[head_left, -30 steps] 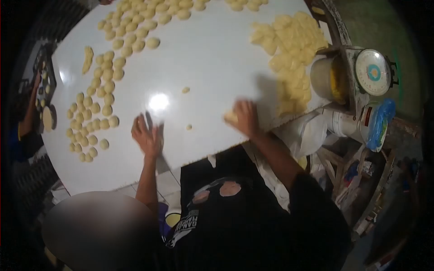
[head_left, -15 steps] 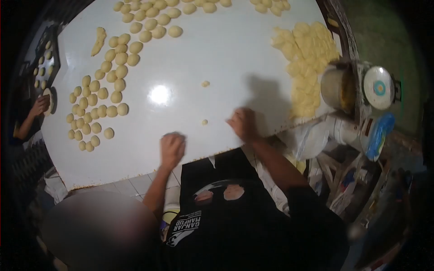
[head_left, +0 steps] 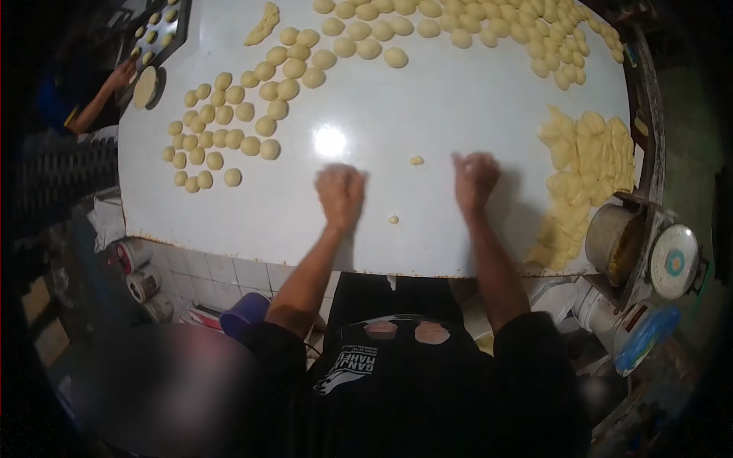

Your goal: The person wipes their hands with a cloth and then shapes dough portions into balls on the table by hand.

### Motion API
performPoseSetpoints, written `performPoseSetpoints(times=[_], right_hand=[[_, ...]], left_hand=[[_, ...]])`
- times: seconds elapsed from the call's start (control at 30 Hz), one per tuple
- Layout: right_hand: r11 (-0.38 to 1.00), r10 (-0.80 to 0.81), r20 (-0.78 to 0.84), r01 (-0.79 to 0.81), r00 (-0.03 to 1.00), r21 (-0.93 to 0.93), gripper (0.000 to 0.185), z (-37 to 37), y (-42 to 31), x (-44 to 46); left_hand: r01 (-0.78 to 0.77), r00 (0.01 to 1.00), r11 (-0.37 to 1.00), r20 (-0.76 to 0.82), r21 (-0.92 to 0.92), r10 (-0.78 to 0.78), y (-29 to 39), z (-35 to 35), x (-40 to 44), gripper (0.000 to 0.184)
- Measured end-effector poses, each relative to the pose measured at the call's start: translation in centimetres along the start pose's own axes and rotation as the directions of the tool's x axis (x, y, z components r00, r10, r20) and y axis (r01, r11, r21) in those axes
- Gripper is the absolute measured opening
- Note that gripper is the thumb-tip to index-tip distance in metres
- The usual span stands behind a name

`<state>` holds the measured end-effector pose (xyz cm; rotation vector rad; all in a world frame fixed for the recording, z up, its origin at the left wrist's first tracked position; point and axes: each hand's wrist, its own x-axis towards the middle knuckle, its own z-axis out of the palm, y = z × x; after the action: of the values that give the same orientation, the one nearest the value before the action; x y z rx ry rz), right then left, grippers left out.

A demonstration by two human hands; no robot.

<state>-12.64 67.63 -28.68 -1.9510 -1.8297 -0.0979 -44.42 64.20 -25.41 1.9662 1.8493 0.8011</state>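
Note:
My left hand (head_left: 341,195) is curled down on the white tabletop, its fingers bent under and a little blurred. To its right, my right hand (head_left: 477,182) is also closed, with the thumb sticking out to the left. Whatever lies under either palm is hidden. Between the hands sit two small dough bits, one farther away (head_left: 416,161) and one nearer the edge (head_left: 394,220). Round dough balls (head_left: 269,149) lie in a loose group left of my left hand. A mass of flattened, cut dough (head_left: 588,164) is spread to the right.
More dough balls (head_left: 489,23) cover the far side. A long dough strip (head_left: 262,24) lies far left. A metal pot (head_left: 611,237) and a dial scale (head_left: 675,262) stand at the right. Another person's hand (head_left: 122,74) is by a tray (head_left: 164,38) and a pale round object (head_left: 146,88).
The view has shifted, so the table appears farther right. My hands have moved farther in over the table and wider apart. The other person's hand has moved from the round object to the tray.

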Motion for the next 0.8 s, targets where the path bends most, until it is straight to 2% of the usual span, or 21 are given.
performPoseSetpoints(times=[0.03, 0.1, 0.13, 0.17, 0.2, 0.23, 0.27, 0.3, 0.37, 0.4, 0.43, 0.47, 0.5, 0.57, 0.6, 0.63, 0.67, 0.7, 0.73, 0.77, 0.8], right_hand=[[0.992, -0.099, 0.111, 0.09, 0.989, 0.085, 0.04, -0.1, -0.4, -3.1], [0.871, -0.432, 0.103, 0.385, 0.896, 0.306, 0.039, -4.6, 1.5, -4.5], [0.865, -0.442, 0.104, 0.393, 0.891, 0.311, 0.039, -4.2, 3.0, -2.8], [0.885, -0.435, 0.09, 0.408, 0.896, 0.224, 0.038, -2.8, 4.8, -1.0], [0.908, -0.413, 0.099, 0.4, 0.905, 0.128, 0.038, -1.8, 6.4, -0.4], [0.952, -0.28, 0.164, 0.251, 0.946, 0.177, 0.039, -1.5, 4.3, 2.7], [0.967, -0.141, 0.044, 0.128, 0.989, 0.219, 0.037, -0.9, 2.1, 3.9], [0.996, -0.065, 0.144, 0.055, 0.987, 0.074, 0.035, 1.6, 2.0, 2.1], [0.9, -0.368, 0.03, 0.349, 0.929, 0.261, 0.034, -2.3, 1.7, -0.7], [0.904, -0.362, 0.023, 0.345, 0.932, 0.253, 0.034, -2.5, 3.2, 0.2], [0.889, -0.433, 0.1, 0.406, 0.896, 0.21, 0.034, -2.5, 5.9, 1.1], [0.867, -0.494, 0.192, 0.464, 0.848, 0.181, 0.034, -2.2, 7.7, 1.2], [0.913, -0.371, 0.155, 0.328, 0.916, 0.243, 0.033, -1.4, 6.7, 3.6], [0.978, -0.141, 0.127, 0.117, 0.982, 0.174, 0.033, -1.4, 2.5, 6.1], [0.975, -0.146, 0.12, 0.122, 0.982, 0.185, 0.033, -1.7, 2.7, 4.9], [0.919, -0.359, 0.099, 0.333, 0.928, 0.212, 0.034, -2.0, 3.8, 2.4], [0.811, -0.562, 0.068, 0.533, 0.824, 0.24, 0.035, -1.9, 5.2, 0.3], [0.765, -0.59, 0.082, 0.523, 0.804, 0.375, 0.034, -2.0, 8.5, -0.4], [0.84, -0.519, 0.103, 0.485, 0.848, 0.244, 0.033, -0.8, 11.1, 0.0], [0.945, -0.311, 0.198, 0.282, 0.93, 0.163, 0.036, -0.8, 10.3, 1.7], [0.993, -0.12, 0.317, 0.11, 0.941, 0.05, 0.038, -0.7, 9.1, 4.3]], left_hand=[[-0.025, 0.993, 0.999, 0.114, -0.04, 0.029, 0.7, 0.2, -1.9, 0.016], [-0.133, 0.986, 0.981, 0.077, -0.142, 0.145, -1.8, -1.5, -2.8, 0.016], [-0.144, 0.981, 0.983, 0.112, -0.113, 0.156, -5.7, -2.2, -3.2, 0.017], [-0.152, 0.973, 0.985, 0.161, -0.088, 0.164, -7.7, -2.1, -3.7, 0.018], [-0.034, 0.989, 0.98, 0.147, 0.195, 0.005, -4.5, -3.1, -0.5, 0.018], [0.001, 1.0, 0.988, 0.007, 0.155, -0.002, -3.5, -1.1, 2.0, 0.018], [0.032, 0.999, 0.993, -0.02, 0.111, -0.03, -1.0, 0.2, 1.4, 0.018], [0.056, 0.997, 0.996, -0.063, 0.07, -0.052, 1.0, 1.3, 1.4, 0.017], [-0.089, 0.996, 0.994, -0.005, -0.067, 0.089, 0.4, 0.3, -2.6, 0.016], [-0.208, 0.975, 0.961, 0.039, -0.183, 0.219, -1.3, -0.6, -3.6, 0.015], [-0.169, 0.984, 0.967, 0.02, -0.192, 0.176, -3.4, -1.4, -3.0, 0.013], [-0.1, 0.995, 0.995, 0.011, 0.011, 0.1, -4.4, -1.4, -1.0, 0.013], [-0.021, 1.0, 0.977, 0.004, 0.214, 0.021, -4.5, -1.2, 1.2, 0.013], [0.179, 0.974, 0.982, -0.153, 0.058, -0.168, 1.0, 1.4, 4.3, 0.013], [0.094, 0.995, 0.994, -0.034, 0.053, -0.092, 0.4, 2.4, 2.1, 0.013], [-0.075, 0.997, 0.994, -0.019, 0.086, 0.076, 0.7, 2.5, -0.1, 0.013], [-0.108, 0.993, 0.994, 0.035, -0.022, 0.109, -0.7, 1.3, -1.6, 0.013], [-0.123, 0.987, 0.986, 0.085, -0.115, 0.133, -2.3, -0.2, -2.7, 0.013], [-0.14, 0.99, 0.99, 0.039, 0.024, 0.139, -4.4, -0.6, -2.1, 0.014], [-0.141, 0.99, 0.977, 0.016, 0.16, 0.141, -6.7, -0.9, -1.1, 0.015], [-0.014, 0.996, 0.987, -0.08, 0.158, 0.027, -5.4, -0.9, 1.0, 0.016]])
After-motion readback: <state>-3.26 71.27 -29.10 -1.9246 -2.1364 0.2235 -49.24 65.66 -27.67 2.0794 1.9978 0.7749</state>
